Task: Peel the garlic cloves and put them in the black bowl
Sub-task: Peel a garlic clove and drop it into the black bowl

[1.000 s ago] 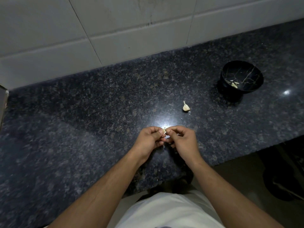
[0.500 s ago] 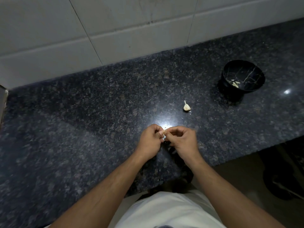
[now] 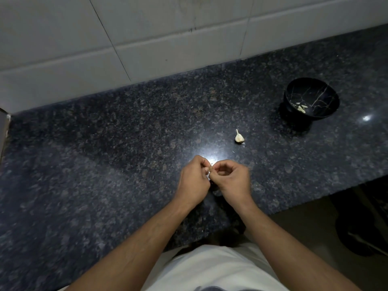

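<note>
A: Step in hand?

B: Peeling, by the look of it. Left hand [image 3: 194, 179] and right hand [image 3: 232, 178] meet at frame centre, fingers curled in, fingertips touching over a small pale garlic clove [image 3: 210, 169]. Only a sliver of it shows between the thumbs.

A: Grip state?

B: Both pinching it, fingers tightly curled, nothing else held. Can't tell how much skin is off; too small, and the right hand is a bit blurred.

A: Other task items?

B: Black bowl [image 3: 311, 98] at about 2 o'clock from the hands, well apart, on the dark granite counter [image 3: 105, 154]. A few pale peeled cloves [image 3: 301, 108] lie in its bottom. One more piece of garlic [image 3: 239, 138], pointed tip up, sits on the counter at 1 o'clock from the hands, between them and the bowl, apart from both.

A: Progress?

B: Midway, I'd judge. Some in the bowl, one in hand, at least one waiting.

A: Next move?

B: Likely finish stripping the skin, then one hand carries the clove toward 2 o'clock and drops it in the bowl. Needs a reach; the bowl is far off. Then the loose piece.

A: Background?

B: White wall tiles [image 3: 147, 38] at 12 o'clock.
</note>
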